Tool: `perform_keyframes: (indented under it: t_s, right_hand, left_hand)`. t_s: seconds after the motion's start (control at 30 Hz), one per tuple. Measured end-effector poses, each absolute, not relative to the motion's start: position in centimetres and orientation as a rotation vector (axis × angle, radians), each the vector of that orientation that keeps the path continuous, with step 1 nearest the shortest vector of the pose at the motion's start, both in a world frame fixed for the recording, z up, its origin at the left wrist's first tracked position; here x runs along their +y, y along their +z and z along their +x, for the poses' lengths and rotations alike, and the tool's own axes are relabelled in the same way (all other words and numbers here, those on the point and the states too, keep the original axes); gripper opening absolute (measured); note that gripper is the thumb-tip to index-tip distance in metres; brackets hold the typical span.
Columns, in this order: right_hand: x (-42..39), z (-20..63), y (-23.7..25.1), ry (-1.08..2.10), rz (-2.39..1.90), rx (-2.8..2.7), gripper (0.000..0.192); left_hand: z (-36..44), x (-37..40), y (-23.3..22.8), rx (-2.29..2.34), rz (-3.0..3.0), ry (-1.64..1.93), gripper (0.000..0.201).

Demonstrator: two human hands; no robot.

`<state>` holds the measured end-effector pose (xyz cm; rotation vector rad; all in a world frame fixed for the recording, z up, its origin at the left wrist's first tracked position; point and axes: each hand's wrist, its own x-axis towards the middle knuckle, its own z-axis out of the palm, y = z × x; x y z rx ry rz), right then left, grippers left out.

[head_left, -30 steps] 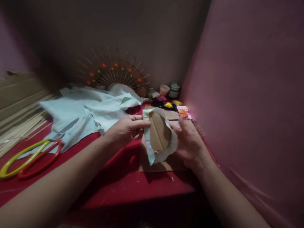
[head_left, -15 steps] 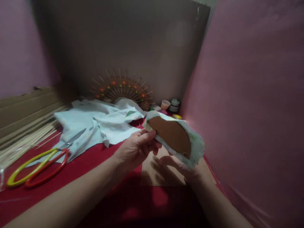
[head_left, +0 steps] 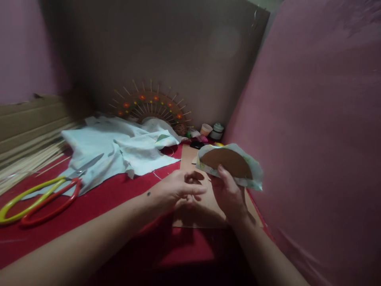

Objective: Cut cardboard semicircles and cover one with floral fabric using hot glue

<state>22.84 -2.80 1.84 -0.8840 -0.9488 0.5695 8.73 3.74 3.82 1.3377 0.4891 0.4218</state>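
Note:
My right hand holds up a half-round brown cardboard piece with pale cloth folded around its edge. The piece stands tilted above a flat cardboard sheet on the red table. Just left of it, my left hand hovers over the sheet with fingers loosely curled and holds nothing.
A pile of pale cloth lies at the back left, with scissors with yellow and red handles partly on it. Thin wooden sticks lie at the far left. A decorated fan and small pots stand by the wall.
My left hand has let go of the cloth-covered piece and dropped toward the sheet. My right hand now holds it alone, turned more upright.

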Motion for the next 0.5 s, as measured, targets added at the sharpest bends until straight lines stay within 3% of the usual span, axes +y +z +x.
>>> perform_keyframes:
  t_s: [0.13, 0.33, 0.43, 0.5]
  right_hand:
    - [-2.5, 23.3, 3.2, 0.601, -0.7, -0.751, 0.039]
    - [-3.2, 25.5, 4.9, 0.449, -0.615, -0.7, 0.041]
    - [-3.8, 26.2, 5.7, 0.375, -0.606, -0.716, 0.039]
    - [-4.4, 26.1, 6.2, 0.36, -0.599, -0.732, 0.038]
  left_hand:
    - [8.7, 4.9, 3.5, 0.683, 1.656, 0.549, 0.02]
    - [10.2, 3.3, 2.0, 0.709, 2.105, 0.464, 0.033]
    - [12.5, 1.0, 1.7, 0.652, 2.375, 0.402, 0.025]
    - [14.7, -0.6, 1.8, 0.623, 2.509, 0.324, 0.036]
